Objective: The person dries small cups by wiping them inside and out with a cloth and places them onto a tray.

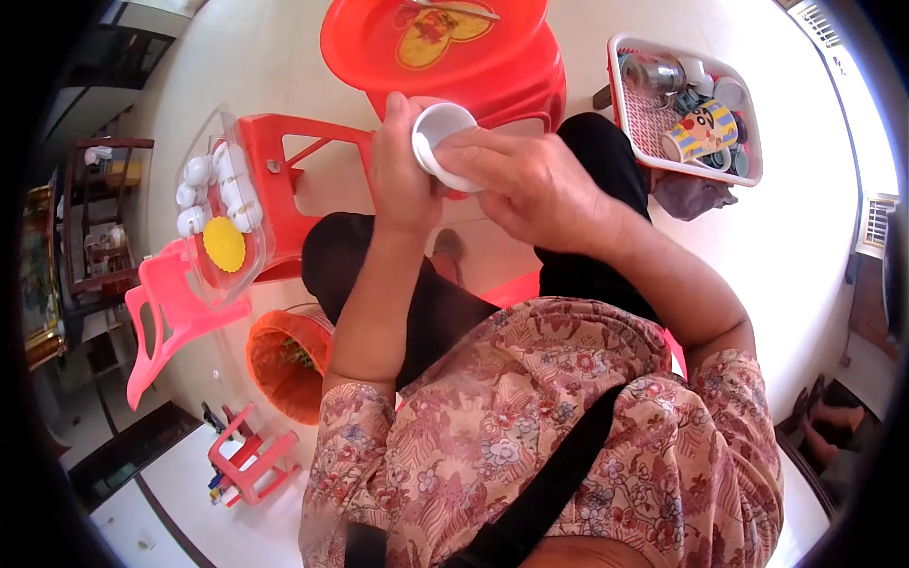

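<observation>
A white cup point(442, 126) is tilted between my two hands, its mouth turned upward and toward me. My left hand point(402, 166) wraps around the cup's left side, with the thumb pointing up. On the other side, my right hand point(525, 180) has its fingers bent over the rim and pressed against the wall. A white edge shows below those fingers; whether it is part of the cup or a second piece I cannot tell. Just beyond the hands is a red round basin point(355, 43) with a yellow printed pattern and a thin metal utensil point(459, 9) in it.
Left, a clear plastic tray point(210, 270) holding white cups point(241, 189) and a yellow scalloped disc point(224, 244) rests at a red stool point(275, 137). Pink stool point(175, 303) and orange bin point(275, 379) stand nearby. Right, a white-rimmed basket point(753, 123) holds a jar and cups.
</observation>
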Motion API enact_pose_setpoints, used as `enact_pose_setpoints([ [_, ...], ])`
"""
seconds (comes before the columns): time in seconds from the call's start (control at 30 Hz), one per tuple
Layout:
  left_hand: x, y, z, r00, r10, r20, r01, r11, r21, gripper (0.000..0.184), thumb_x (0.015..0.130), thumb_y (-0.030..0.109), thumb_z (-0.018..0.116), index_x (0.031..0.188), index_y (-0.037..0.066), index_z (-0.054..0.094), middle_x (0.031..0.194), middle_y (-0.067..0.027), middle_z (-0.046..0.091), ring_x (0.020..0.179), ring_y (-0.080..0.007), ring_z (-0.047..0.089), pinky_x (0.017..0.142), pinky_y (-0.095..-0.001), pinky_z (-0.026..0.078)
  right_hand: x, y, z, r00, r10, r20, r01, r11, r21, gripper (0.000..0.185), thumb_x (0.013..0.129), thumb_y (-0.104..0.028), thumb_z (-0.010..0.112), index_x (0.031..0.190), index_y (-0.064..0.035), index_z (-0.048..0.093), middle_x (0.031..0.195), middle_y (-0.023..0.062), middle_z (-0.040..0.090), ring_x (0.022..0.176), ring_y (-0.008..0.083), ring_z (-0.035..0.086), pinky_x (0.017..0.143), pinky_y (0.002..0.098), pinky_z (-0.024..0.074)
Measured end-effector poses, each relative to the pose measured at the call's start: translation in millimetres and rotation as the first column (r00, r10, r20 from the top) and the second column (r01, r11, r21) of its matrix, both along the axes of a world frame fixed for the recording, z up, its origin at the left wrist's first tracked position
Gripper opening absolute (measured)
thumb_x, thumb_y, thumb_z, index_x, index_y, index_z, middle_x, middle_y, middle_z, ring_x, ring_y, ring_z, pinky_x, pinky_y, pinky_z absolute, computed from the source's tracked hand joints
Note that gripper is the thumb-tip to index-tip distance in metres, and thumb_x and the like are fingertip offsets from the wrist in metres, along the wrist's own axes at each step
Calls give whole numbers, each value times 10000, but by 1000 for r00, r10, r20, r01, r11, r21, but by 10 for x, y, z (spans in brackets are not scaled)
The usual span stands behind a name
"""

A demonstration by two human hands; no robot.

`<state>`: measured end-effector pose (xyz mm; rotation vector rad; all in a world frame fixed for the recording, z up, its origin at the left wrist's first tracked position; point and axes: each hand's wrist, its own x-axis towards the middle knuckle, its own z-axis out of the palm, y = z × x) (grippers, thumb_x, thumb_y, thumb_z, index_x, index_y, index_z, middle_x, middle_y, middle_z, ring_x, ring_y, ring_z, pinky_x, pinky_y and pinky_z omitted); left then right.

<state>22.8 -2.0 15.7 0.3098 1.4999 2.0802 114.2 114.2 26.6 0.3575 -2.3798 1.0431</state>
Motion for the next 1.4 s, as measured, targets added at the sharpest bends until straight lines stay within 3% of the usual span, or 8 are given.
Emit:
enact_pose_setpoints([
  [0.17,-206,-146,70,871,-400,286,422,906,-16,530,951,496,320,830,68,609,624,-14,560,421,-71,439,332,-191,286,-38,277,-14,988,132,-83,-84,898,433,225,688,-114,598,910,-78,611,827,29,596,700,220,569,540,341,493],
  [0.27,-259,-133,17,830,-390,399,429,903,-10,528,941,516,350,809,80,616,585,0,536,368,-60,369,305,-184,216,-60,275,-32,969,123,-214,-3,872,490,205,694,-135,586,885,-63,609,793,35,579,703,225,559,548,342,492],
  [0.77,-180,-85,30,859,-338,385,357,934,24,658,932,582,277,949,20,619,704,-31,606,425,-71,436,324,-189,272,-47,13,-237,999,48,-16,-50,977,-207,200,730,-72,643,914,-1,611,808,121,620,704,310,614,620,367,497],
  [0.87,-193,-94,-21,900,-340,272,345,938,34,664,933,587,251,944,29,611,761,-33,601,505,-74,475,390,-200,322,-24,-29,-103,978,37,206,89,818,-568,168,782,-69,633,918,30,618,734,96,632,627,202,617,567,308,488],
  [1.0,-44,7,-144,892,-95,-443,-27,965,-260,569,956,498,255,930,45,597,796,-38,580,597,-106,519,515,-237,411,26,-77,-8,874,152,461,322,528,-786,192,829,-93,634,929,70,618,706,65,638,613,72,577,547,249,477],
  [1.07,-28,26,-108,707,0,-707,-256,932,-255,505,965,440,266,925,54,590,790,-39,571,610,-121,528,557,-252,435,31,-168,-20,943,55,329,205,682,-702,196,779,-27,622,964,36,606,758,123,636,654,198,620,604,300,498],
  [1.17,-78,3,-37,948,78,-309,-125,983,-136,407,961,361,332,897,46,580,750,-52,580,618,-135,557,571,-268,458,-9,-120,-138,998,39,49,-16,916,-401,334,669,45,604,995,-22,581,877,177,612,765,380,596,668,375,505],
  [1.4,-228,-44,-161,933,-274,234,273,961,35,361,949,376,401,852,77,578,665,-20,582,469,-78,520,319,-178,322,-101,397,-89,981,187,-58,-145,893,427,235,689,-115,611,923,-107,627,843,45,598,758,220,594,581,342,489],
])
